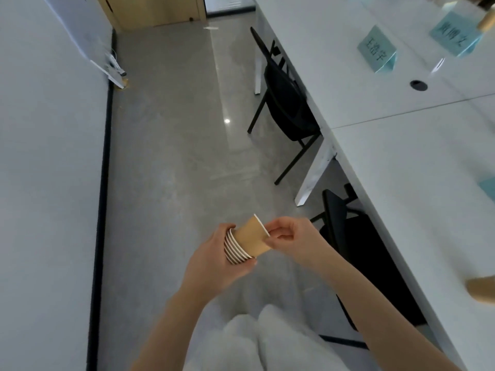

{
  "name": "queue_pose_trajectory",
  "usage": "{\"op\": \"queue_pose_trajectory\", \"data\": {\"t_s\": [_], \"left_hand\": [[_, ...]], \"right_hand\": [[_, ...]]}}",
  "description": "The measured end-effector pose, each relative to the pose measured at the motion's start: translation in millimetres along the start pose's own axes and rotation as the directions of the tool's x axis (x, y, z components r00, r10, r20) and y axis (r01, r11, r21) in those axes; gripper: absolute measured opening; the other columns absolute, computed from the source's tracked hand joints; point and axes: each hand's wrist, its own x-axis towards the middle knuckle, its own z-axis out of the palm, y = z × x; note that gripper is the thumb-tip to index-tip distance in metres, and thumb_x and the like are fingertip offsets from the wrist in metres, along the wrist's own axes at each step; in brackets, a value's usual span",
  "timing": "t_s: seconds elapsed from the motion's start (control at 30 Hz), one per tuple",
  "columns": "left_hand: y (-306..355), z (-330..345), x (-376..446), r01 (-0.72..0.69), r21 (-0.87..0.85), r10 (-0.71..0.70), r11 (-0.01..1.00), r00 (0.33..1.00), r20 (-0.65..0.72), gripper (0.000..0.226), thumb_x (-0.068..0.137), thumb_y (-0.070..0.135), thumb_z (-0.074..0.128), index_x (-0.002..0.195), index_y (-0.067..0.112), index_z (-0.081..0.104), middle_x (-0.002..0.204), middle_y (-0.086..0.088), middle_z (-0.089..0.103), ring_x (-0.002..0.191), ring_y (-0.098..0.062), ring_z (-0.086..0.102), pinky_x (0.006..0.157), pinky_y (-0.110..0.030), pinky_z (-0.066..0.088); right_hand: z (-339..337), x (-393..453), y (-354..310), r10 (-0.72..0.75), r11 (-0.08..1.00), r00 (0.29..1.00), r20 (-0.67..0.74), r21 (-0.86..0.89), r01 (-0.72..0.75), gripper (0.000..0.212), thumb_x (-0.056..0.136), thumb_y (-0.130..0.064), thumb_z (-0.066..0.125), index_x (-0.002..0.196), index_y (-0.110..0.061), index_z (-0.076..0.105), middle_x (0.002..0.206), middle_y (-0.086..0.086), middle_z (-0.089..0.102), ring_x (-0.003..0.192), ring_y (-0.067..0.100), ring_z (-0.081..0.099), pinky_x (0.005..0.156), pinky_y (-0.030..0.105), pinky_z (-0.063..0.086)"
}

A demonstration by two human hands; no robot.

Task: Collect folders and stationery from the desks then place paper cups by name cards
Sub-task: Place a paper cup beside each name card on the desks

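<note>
Head view: left hand [214, 259] grips the light, crushable nested paper cups [237, 249] while right hand [288, 236] pinches the top cup [253, 236] at its stiffer rim.

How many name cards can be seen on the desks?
3. One name card on the far desk, a second behind it, a third cut off at the right edge. Others may lie outside the view.
</note>
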Motion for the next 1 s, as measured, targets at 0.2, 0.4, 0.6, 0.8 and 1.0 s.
{"op": "queue_pose_trajectory", "data": {"t_s": [0.2, 0.4, 0.6, 0.8, 1.0], "left_hand": [[6, -22, 75, -0.039, 0.017, 0.039, 0.999, 0.998, 0.039, 0.083, 0.06, 0.052, 0.078, 0.133, 0.029, 0.048, 0.12, 0.013, 0.058, 0.106, -0.013, 0.061, 0.087, -0.036, 0.051], [36, -40, 186, -0.059, 0.052, 0.056, 0.997, 0.997, 0.058, 0.081, 0.065, 0.051, 0.08, 0.135, 0.03, 0.046, 0.12, 0.012, 0.06, 0.107, -0.014, 0.061, 0.087, -0.033, 0.049], [75, -55, 287, -0.066, 0.014, 0.065, 0.998, 0.996, 0.066, 0.068, 0.054, 0.066, 0.067, 0.114, 0.038, 0.052, 0.095, 0.015, 0.065, 0.084, -0.008, 0.064, 0.07, -0.03, 0.052], [100, -65, 373, -0.062, -0.013, 0.063, 0.998, 0.992, 0.107, 0.056, 0.058, 0.062, 0.07, 0.106, 0.042, 0.049, 0.087, 0.011, 0.064, 0.074, -0.005, 0.063, 0.061, -0.026, 0.049], [117, -83, 473, -0.103, 0.022, 0.1, 0.994, 0.99, 0.103, 0.061, 0.062, 0.065, 0.069, 0.113, 0.041, 0.047, 0.093, 0.014, 0.061, 0.082, -0.005, 0.061, 0.071, -0.028, 0.052]], "right_hand": [[-17, 59, -15, 0.039, 0.997, 0.994, -0.104, 0.066, -0.032, 0.024, 0.083, -0.002, 0.067, 0.087, -0.025, 0.068, 0.085, -0.01, 0.071, 0.074, -0.003, 0.067, 0.073, 0.017, 0.053], [-70, 146, -35, 0.075, 0.986, 0.981, -0.179, 0.163, -0.046, 0.018, 0.084, -0.004, 0.067, 0.092, -0.02, 0.07, 0.094, 0.005, 0.073, 0.089, 0.019, 0.07, 0.085, 0.035, 0.057], [-135, 229, -68, 0.114, 0.975, 0.973, -0.199, 0.212, -0.071, 0.017, 0.087, -0.003, 0.064, 0.094, -0.018, 0.069, 0.094, 0.01, 0.073, 0.079, 0.018, 0.068, 0.08, 0.03, 0.058], [-184, 300, -90, 0.121, 0.967, 0.947, -0.297, 0.249, -0.045, 0.017, 0.087, -0.004, 0.065, 0.093, -0.019, 0.07, 0.091, 0.008, 0.073, 0.084, 0.021, 0.07, 0.081, 0.027, 0.058], [-225, 381, -103, 0.165, 0.974, 0.89, -0.426, 0.213, -0.079, 0.015, 0.084, -0.008, 0.068, 0.093, -0.019, 0.072, 0.089, 0.002, 0.074, 0.088, 0.02, 0.071, 0.089, 0.038, 0.057]]}}
